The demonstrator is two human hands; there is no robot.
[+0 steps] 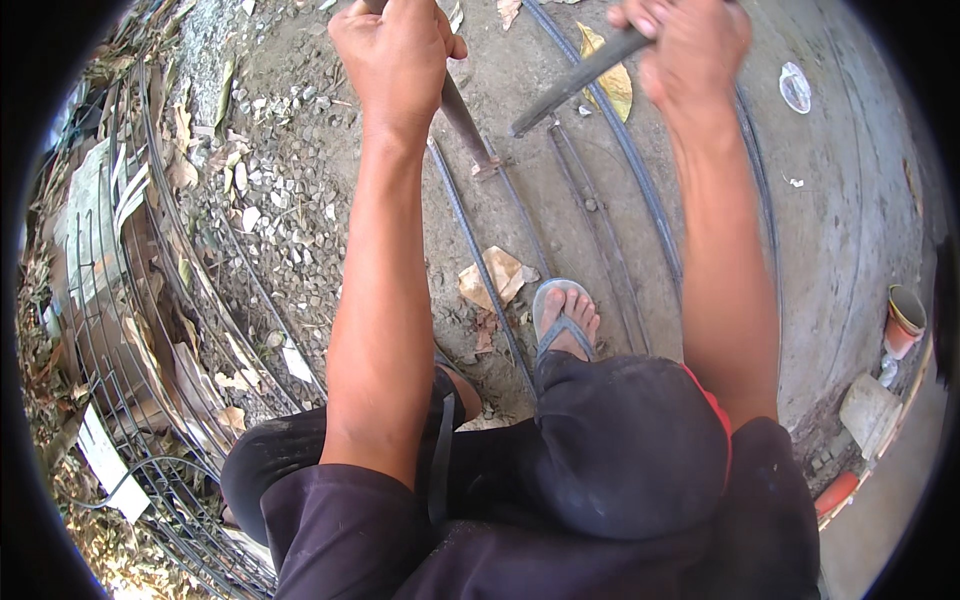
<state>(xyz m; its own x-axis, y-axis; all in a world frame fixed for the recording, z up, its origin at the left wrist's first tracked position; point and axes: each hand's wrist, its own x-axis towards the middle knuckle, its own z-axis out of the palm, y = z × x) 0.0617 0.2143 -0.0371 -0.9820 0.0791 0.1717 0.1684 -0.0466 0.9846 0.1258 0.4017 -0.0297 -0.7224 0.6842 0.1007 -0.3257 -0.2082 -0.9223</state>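
My left hand [395, 50] is closed round a dark metal rod [463, 118] at the top of the view. The rod slants down to the right, and its lower end meets a thin steel bar [524, 222] on the ground, beside a small brownish lump. In my right hand [697, 55] is a dark metal pipe [578, 88], tilted down to the left with its free end above the ground. A ribbed rebar [472, 232] lies left of the thin bar. Right of it, a longer blue-grey rebar [635, 170] passes under the pipe.
My foot in a grey flip-flop [565, 325] stands between bars. A dry leaf [610, 85], a paper scrap [497, 276] and gravel [280, 200] lie about. Bent wire rods [150, 350] fill the left. A cup [904, 315] and a concrete block [868, 415] are at right.
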